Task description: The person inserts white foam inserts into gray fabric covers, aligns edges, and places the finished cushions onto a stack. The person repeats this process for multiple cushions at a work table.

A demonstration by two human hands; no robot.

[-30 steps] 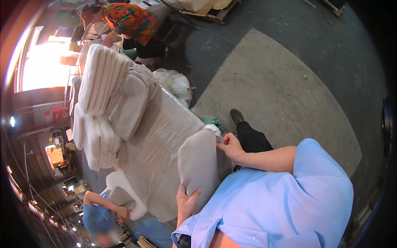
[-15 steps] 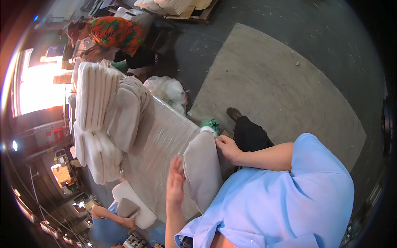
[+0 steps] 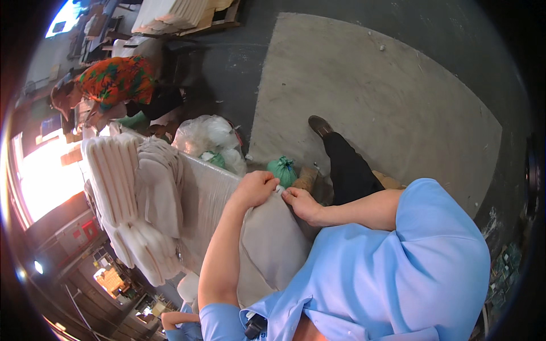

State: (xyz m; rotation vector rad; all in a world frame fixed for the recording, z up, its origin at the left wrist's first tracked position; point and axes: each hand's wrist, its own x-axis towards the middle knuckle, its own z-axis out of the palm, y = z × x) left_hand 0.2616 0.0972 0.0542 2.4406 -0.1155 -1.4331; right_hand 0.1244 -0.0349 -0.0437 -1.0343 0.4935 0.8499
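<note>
Now the left hand [image 3: 254, 188] and the right hand [image 3: 304, 204], equally near, seem to pinch with closed fingertips the far end of the grey cushion [image 3: 274, 241], which lies from this grip toward six o'clock, its long axis roughly twelve to six, beside the table [image 3: 209, 186].

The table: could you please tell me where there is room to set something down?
A bare strip of table shows between the stack and the left forearm. It is crowded under the stack and at the cushion.
</note>
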